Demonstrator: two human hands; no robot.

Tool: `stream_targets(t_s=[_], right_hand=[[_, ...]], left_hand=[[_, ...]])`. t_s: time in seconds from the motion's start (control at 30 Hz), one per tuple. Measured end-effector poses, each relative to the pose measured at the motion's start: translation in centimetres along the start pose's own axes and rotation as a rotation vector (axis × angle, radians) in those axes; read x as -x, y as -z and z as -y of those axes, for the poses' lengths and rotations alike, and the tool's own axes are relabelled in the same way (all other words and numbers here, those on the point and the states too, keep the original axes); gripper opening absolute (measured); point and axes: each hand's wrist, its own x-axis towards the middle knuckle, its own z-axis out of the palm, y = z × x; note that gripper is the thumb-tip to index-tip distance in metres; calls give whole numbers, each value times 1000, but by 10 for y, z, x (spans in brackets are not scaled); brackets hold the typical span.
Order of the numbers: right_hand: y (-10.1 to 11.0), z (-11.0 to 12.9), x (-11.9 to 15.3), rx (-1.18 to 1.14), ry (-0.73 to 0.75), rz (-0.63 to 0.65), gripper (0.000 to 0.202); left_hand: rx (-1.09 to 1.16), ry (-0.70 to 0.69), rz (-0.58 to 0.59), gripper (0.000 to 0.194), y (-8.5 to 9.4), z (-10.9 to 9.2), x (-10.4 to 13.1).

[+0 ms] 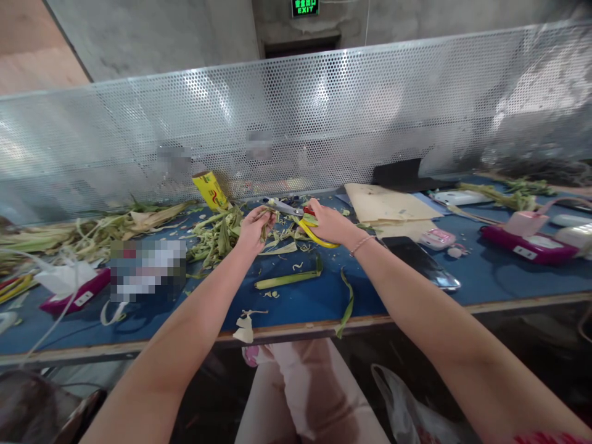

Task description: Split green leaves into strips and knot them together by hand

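Observation:
My right hand (332, 223) is closed around a pair of scissors (287, 209) with grey blades and red and yellow handles. The blades point left, toward my left hand (255, 229). Closed in a pinch, my left hand grips a small piece of green plant (265, 230), partly hidden by the fingers. The blade tips lie just above those fingers; whether they touch the piece I cannot tell. Beside my left hand rises a pile of pale green plant pieces (215, 237). A thick green stalk (289, 280) lies nearer to me, with cut scraps around it.
A perforated metal screen (296, 117) borders the blue table's far side. A yellow tube (211, 191) leans behind the pile. Dry leaves (134, 225) and a magenta power strip (76, 293) are left; a dark phone (423, 262), brown paper (391, 203) and another magenta strip (527, 243) right.

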Motion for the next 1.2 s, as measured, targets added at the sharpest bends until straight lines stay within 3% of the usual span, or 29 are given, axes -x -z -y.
stream_targets(t_s=[0.67,0.9,1.2], right_hand=[[0,1,-3,30,-23,70,43],[6,3,-2,93,-38,34,44],[3,-4,-3,8,-131,-54,38]], left_hand=[[-64,-26,11,18,-4,0,2],[-28,-15,-10,17,-5,-1,3],[-15,18,-30,15,-5,-1,3]])
